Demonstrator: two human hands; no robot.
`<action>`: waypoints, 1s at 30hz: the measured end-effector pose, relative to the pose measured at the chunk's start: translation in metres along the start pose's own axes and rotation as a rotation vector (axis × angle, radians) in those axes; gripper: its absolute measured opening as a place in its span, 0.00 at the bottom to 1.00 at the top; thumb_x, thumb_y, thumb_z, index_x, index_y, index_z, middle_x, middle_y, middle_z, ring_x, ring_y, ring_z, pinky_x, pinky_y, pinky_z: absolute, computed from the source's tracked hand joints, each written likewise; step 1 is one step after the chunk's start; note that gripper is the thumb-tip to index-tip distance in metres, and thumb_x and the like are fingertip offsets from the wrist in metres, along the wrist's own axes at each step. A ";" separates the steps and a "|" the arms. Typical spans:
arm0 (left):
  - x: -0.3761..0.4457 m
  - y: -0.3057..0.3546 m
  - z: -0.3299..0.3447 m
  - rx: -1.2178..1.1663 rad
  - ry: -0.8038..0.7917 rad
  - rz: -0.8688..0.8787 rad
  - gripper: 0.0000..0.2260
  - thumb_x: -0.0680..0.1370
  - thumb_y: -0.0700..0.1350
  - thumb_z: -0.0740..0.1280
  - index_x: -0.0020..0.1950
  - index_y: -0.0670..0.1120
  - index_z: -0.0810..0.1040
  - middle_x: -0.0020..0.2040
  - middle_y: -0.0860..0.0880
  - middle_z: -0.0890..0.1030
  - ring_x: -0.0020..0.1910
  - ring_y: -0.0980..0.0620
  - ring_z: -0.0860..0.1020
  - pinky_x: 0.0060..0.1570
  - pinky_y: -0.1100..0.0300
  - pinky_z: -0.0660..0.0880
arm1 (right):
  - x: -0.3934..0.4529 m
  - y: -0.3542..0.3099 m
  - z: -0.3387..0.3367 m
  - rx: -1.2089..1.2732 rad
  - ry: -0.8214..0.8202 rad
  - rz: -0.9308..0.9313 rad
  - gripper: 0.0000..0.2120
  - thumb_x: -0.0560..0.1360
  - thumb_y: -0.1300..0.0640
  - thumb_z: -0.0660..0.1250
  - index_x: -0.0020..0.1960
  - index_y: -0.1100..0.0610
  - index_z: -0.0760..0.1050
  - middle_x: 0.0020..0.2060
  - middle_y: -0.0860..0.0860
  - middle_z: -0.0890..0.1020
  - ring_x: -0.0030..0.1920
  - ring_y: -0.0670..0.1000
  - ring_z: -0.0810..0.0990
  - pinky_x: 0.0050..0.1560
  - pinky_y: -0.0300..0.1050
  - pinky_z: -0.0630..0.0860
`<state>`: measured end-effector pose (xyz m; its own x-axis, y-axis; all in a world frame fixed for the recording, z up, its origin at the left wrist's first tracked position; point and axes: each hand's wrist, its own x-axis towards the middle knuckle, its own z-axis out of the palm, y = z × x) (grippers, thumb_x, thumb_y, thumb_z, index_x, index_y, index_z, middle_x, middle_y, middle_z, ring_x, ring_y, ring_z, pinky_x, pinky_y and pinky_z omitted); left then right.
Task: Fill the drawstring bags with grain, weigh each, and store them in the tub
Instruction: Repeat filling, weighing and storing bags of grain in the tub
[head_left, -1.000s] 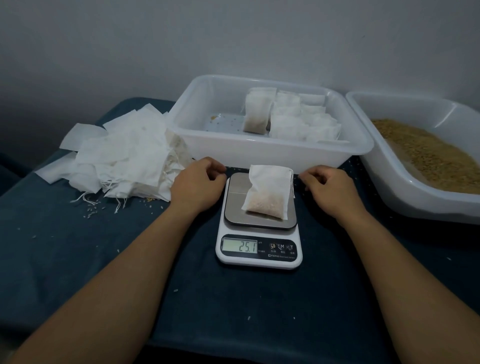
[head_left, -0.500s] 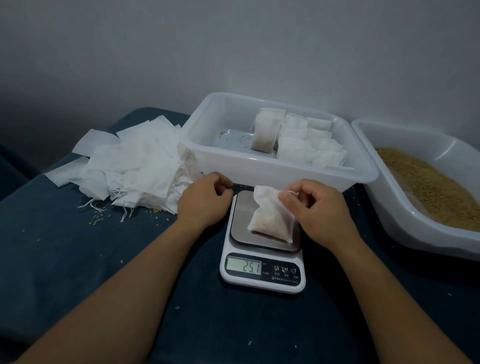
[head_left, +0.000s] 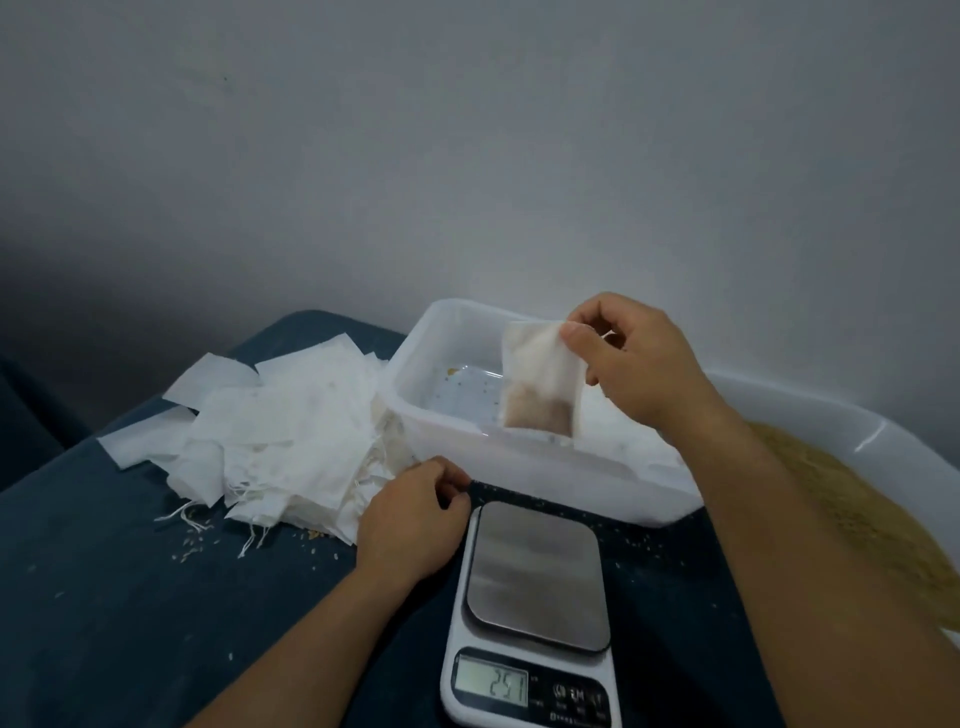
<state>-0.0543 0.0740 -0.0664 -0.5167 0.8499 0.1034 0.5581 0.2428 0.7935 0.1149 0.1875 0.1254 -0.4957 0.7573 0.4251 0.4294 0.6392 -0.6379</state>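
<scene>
My right hand (head_left: 631, 364) pinches the top of a white drawstring bag (head_left: 540, 384) with grain in its lower part, holding it up over the white storage tub (head_left: 415, 384). The tub's floor shows a few loose grains; my hand and the bag hide the bags stored inside. The kitchen scale (head_left: 535, 571) in front of the tub has a bare steel plate and its display reads about 25. My left hand (head_left: 410, 519) rests on the table with curled fingers beside the scale's left top corner, holding nothing.
A heap of flat white bags (head_left: 280, 441) lies left of the tub on the dark blue table (head_left: 104, 597), with loose grains scattered near it. A second white tub (head_left: 810, 415) holding loose grain (head_left: 883, 530) sits on the right, partly behind my right forearm.
My right hand took the filled bag by its top and lifted it off the scale to above the storage tub. My left hand stayed beside the scale. The camera tilted upward.
</scene>
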 end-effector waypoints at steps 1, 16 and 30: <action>-0.001 0.000 0.001 -0.009 -0.001 -0.004 0.04 0.78 0.53 0.68 0.49 0.64 0.77 0.42 0.65 0.81 0.42 0.68 0.76 0.36 0.70 0.67 | 0.013 0.008 0.003 -0.017 -0.010 0.027 0.08 0.81 0.52 0.69 0.43 0.45 0.79 0.37 0.38 0.82 0.33 0.46 0.82 0.38 0.44 0.77; -0.002 -0.002 0.004 -0.018 -0.001 0.002 0.04 0.79 0.54 0.67 0.49 0.65 0.76 0.44 0.65 0.80 0.43 0.68 0.76 0.39 0.73 0.68 | 0.087 0.108 0.076 -0.334 -0.193 0.374 0.08 0.81 0.59 0.63 0.46 0.56 0.80 0.33 0.49 0.87 0.35 0.45 0.87 0.39 0.36 0.74; -0.009 0.006 -0.003 -0.021 -0.032 0.019 0.06 0.78 0.52 0.67 0.53 0.61 0.79 0.47 0.61 0.81 0.46 0.61 0.79 0.47 0.62 0.76 | 0.030 0.008 0.100 -0.281 0.047 -0.267 0.19 0.80 0.56 0.69 0.71 0.50 0.74 0.62 0.48 0.76 0.48 0.47 0.81 0.56 0.47 0.79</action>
<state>-0.0487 0.0665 -0.0607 -0.4850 0.8687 0.1002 0.5542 0.2167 0.8037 0.0281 0.2024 0.0689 -0.5856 0.5602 0.5858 0.4829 0.8216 -0.3029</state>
